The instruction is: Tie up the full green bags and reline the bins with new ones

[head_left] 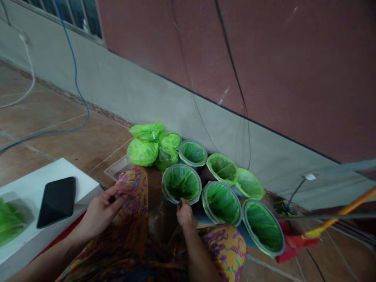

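Observation:
Several round bins with grey rims, lined with green plastic bags, stand in two rows in front of me. My right hand [185,213] has its fingers and thumb closed on the near rim of the front-left lined bin [167,194]. My left hand [107,205] is raised beside my left knee, its fingers loosely bent and the thumb apart, with no object visible in it. Behind it to the right, green plastic bags [143,152], bunched up and puffed, are piled against the back-left lined bin [180,153].
At left, a white box-like surface [63,168] holds a black phone [57,201] and a green bundle [10,221]. A clear plastic tray [114,167] lies by my knee. A blue cable [75,74] crosses the floor. An orange pole [337,220] slants in from the right.

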A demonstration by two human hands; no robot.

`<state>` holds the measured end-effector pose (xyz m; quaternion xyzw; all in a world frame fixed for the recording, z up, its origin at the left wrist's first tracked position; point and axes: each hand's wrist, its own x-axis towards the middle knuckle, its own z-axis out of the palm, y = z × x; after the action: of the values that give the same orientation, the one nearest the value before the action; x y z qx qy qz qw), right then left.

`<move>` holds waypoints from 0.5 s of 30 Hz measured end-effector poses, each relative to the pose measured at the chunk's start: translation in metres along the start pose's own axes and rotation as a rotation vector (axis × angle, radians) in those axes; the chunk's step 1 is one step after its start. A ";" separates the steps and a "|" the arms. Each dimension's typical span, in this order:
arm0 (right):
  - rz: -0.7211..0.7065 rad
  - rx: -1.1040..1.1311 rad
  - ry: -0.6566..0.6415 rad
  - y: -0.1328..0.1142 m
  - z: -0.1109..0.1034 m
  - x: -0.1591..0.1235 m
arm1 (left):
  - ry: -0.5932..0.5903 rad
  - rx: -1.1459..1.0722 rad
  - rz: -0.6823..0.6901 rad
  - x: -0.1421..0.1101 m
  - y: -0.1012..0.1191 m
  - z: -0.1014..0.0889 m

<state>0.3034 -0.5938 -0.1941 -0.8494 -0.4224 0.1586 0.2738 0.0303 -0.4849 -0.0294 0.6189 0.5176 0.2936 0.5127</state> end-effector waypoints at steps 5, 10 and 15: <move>-0.012 -0.021 -0.042 0.003 0.004 0.002 | 0.029 -0.212 -0.123 -0.003 0.005 -0.009; -0.045 0.011 -0.072 -0.013 0.016 -0.001 | -0.107 -0.153 -0.113 -0.009 0.009 0.029; -0.112 0.119 -0.170 -0.035 0.021 -0.016 | -0.211 -0.125 -0.497 0.006 -0.013 0.121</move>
<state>0.2612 -0.5826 -0.1899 -0.7903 -0.4807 0.2395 0.2951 0.1359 -0.5196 -0.0790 0.4670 0.5783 0.1241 0.6573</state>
